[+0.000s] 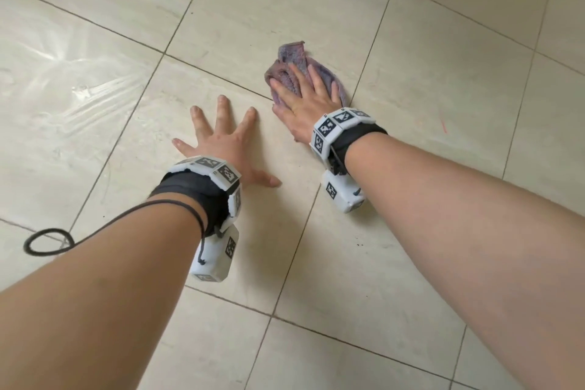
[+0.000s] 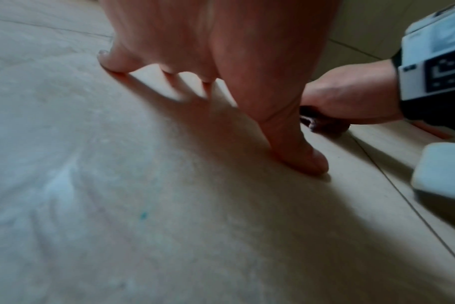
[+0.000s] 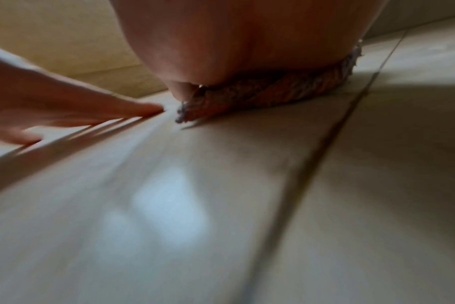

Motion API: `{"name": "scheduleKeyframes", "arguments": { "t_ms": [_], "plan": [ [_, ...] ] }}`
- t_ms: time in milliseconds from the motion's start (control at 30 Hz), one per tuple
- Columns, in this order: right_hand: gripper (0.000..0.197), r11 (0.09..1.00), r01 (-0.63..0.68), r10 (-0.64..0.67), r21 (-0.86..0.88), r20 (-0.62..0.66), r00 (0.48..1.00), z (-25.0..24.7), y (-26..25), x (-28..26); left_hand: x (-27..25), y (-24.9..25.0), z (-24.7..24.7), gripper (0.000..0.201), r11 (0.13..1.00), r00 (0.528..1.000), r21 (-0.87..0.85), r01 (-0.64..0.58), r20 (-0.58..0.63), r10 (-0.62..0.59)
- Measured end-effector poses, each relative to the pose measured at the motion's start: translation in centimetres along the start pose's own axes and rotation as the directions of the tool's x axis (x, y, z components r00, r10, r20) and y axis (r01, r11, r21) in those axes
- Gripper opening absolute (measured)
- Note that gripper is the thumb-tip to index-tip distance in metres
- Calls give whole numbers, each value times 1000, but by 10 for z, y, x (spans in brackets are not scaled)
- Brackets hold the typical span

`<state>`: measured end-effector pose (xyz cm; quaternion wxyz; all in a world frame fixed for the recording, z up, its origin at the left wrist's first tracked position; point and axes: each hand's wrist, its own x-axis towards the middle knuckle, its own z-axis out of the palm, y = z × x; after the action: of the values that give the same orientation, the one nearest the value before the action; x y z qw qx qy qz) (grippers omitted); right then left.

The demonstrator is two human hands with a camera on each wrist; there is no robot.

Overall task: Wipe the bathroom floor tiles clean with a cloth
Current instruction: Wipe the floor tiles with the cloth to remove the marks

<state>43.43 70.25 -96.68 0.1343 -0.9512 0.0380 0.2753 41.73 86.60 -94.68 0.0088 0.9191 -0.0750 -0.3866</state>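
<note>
— Wiping in hand: right hand (image 1: 305, 95) pressing flat, fingers straight and a little apart, on the crumpled purple terry cloth (image 1: 289, 55), itself lying on the glossy cream floor tiles (image 1: 427, 82) just beside a dark grout line (image 1: 218, 77).

— And bracing with the other?

— Yes. Left hand (image 1: 221, 139) splayed on the bare tile, fingers wide apart, holding nothing, only the fingertips (image 2: 109, 61) and thumb touching down in the left wrist view. Lying near the cloth, not touching it.

— Gripping the cloth at all?

— Not by the look of it; pinning rather than clutching. From the right wrist view, only the heel of the hand and a bunched edge of cloth (image 3: 247, 96) squeezed beneath it, all blurred.

— Judging progress?

— Somewhere mid-task, probably. Shining wet streaks (image 1: 72, 73) showing well off to the left; a thin red mark (image 1: 441, 123) and small dark specks (image 1: 359, 244) lying on tiles to the right and nearer the body.

— Calling for what next?

— Likely sweeping the cloth across toward those marks, keeping the palm flat and the pressure even, and watching for the cloth bunching up or slipping out from under the fingers on the glossy surface.
</note>
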Motion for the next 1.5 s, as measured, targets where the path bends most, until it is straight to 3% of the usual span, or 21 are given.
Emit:
{"name": "scheduleKeyframes", "arguments": {
  "t_ms": [100,200,367,433,500,567,667,767,900,967,1033,1167,1233,1300,1367,1433,1500],
  "plan": [
    [54,987,-110,118,120,-54,992,-10,15,10,2,1,-4,131,999,999,-12,32,3,-32],
    [55,950,-268,286,161,-103,953,-5,53,-11,5,6,-4,128,998,999,-37,50,-3,-50],
    [60,788,-569,584,235,7,812,20,118,-96,11,21,-4,127,992,996,-93,89,-23,-91],
    [63,790,-572,574,220,62,817,37,102,-122,14,26,-4,128,989,994,-117,95,-43,-101],
    [65,871,-464,459,163,67,886,50,69,-133,16,29,-4,128,986,993,-135,97,-60,-106],
    [65,930,-340,339,138,35,940,51,48,-122,16,30,-3,128,987,991,-129,99,-72,-109],
    [61,956,-260,262,138,4,965,27,59,-78,16,33,-2,128,987,988,-107,121,-82,-130],
    [58,917,-343,362,202,-66,930,-2,108,-45,18,35,0,127,986,985,-99,133,-101,-143],
    [61,725,-627,658,283,-18,753,-10,182,-83,15,48,3,114,994,987,-76,80,-136,-90],
    [63,664,-684,710,303,31,704,0,188,-113,14,59,7,108,997,988,-64,47,-146,-56],
    [65,696,-649,667,307,58,743,15,164,-125,15,68,8,107,998,986,-62,32,-161,-42],
    [66,894,-395,386,211,86,919,28,88,-108,17,75,10,108,999,987,-48,22,-161,-30],
    [63,928,-322,318,190,48,947,11,86,-74,18,74,11,108,998,986,-44,34,-163,-41],
    [60,920,-344,351,187,-3,936,-15,110,-38,20,75,11,106,998,986,-51,33,-159,-41],
    [59,860,-438,468,262,-63,881,-37,142,-20,21,75,11,106,997,987,-60,42,-153,-51],
    [59,796,-518,566,314,-82,820,-43,167,-21,23,75,10,106,998,987,-50,41,-151,-48],
    [61,774,-558,600,300,-64,798,-36,172,-38,24,76,9,107,998,989,-53,44,-142,-51]
  ]
}}
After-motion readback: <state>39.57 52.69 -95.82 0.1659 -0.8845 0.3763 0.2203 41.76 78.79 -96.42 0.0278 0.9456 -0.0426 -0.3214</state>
